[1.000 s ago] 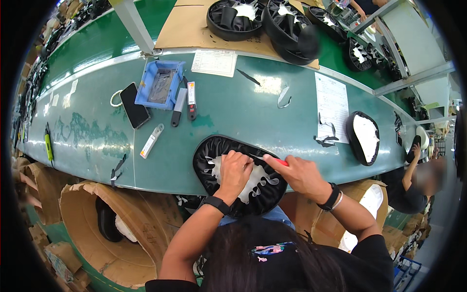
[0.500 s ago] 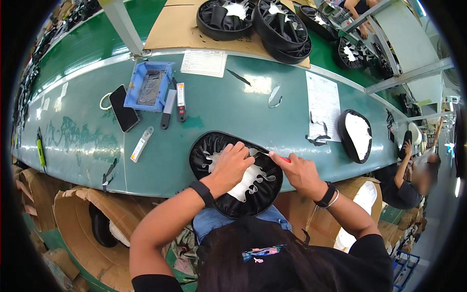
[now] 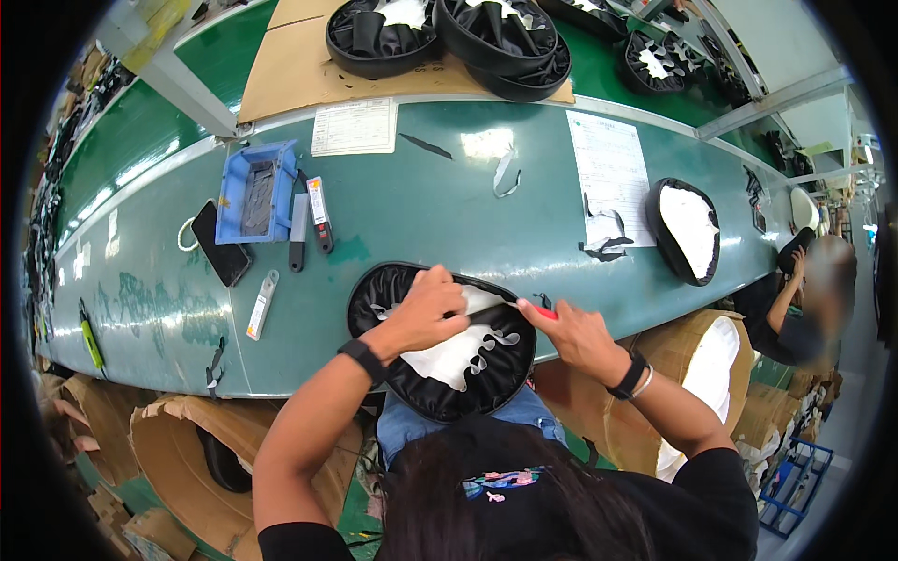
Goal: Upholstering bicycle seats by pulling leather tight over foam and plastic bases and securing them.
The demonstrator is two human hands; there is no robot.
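A black rounded pad, covered in dark glossy material gathered in folds round a white middle, rests at the table's front edge over my lap. My left hand is closed over its far inner side, pinching the cover material; the fingertips are partly hidden. In my right hand, closed at the pad's right rim, is a red-handled cutting tool. Its thin tip points left toward the cover's edge. A pale flap shows between the two hands.
On the green table lie a blue bin, a phone, several cutters, paper sheets and black scraps. Another pad sits at right; more pads lie on cardboard behind. Cardboard boxes stand below. A person works at far right.
My left hand has shifted slightly left, its fingers now curled tighter, and the pale flap beside it shows more. My right hand keeps hold of the tool at the rim. The whole view has shifted.
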